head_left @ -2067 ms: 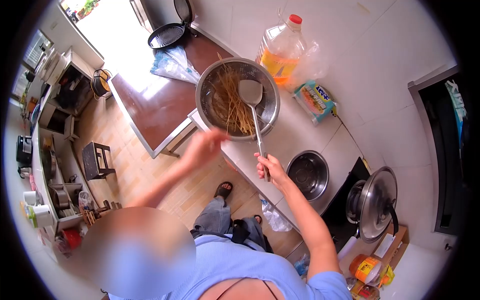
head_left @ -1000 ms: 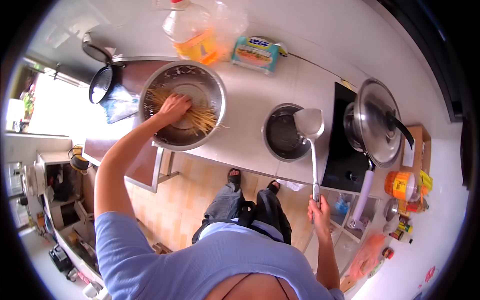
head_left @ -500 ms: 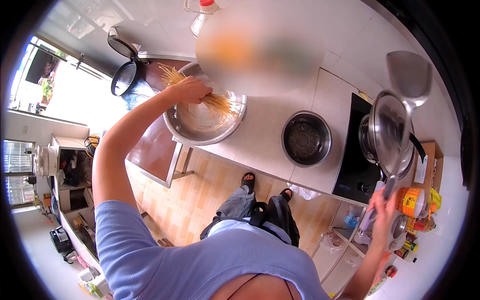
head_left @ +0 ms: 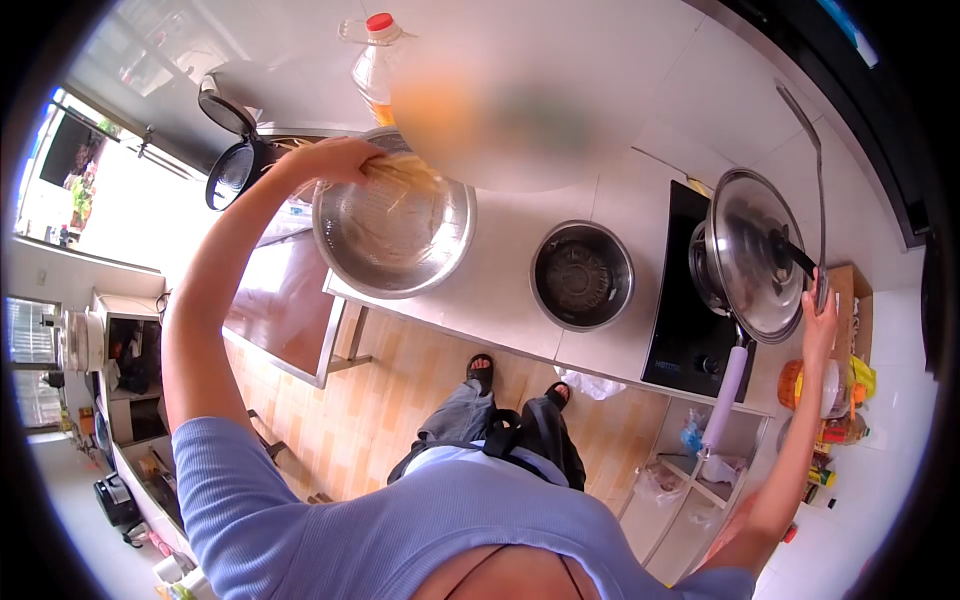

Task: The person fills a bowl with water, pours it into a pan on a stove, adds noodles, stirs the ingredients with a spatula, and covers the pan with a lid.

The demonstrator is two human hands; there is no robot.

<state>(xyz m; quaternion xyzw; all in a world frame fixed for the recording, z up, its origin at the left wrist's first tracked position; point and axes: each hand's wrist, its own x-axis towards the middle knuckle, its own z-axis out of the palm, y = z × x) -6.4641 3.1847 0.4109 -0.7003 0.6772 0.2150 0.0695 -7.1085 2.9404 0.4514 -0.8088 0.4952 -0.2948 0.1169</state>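
Note:
My left hand [head_left: 340, 160] is closed around a bundle of dry noodles [head_left: 410, 175], holding it above a large metal basin [head_left: 340, 250]. Part of the basin's far side is hidden by a blurred patch. My right hand [head_left: 820, 312] grips the handle of a metal spatula [head_left: 822, 200], raised upright with its blade edge-on to me. Beside that hand a shiny metal lid [head_left: 745, 230] with a black handle leans, tilted, over a pan with a lavender handle [head_left: 724, 400] on the black stove [head_left: 665, 345].
A dark-bottomed metal bowl [head_left: 582, 276] stands on the counter [head_left: 510, 260] between basin and stove. An oil bottle with a red cap [head_left: 380, 70] is behind the basin. An open black round appliance [head_left: 232, 170] sits at the left. Jars and a cardboard box [head_left: 850, 300] stand right of the stove.
The spatula has turned from showing its broad blade to edge-on and shifted right, with my right hand rising beside the lid. My left hand has moved slightly left and up, still holding the noodles.

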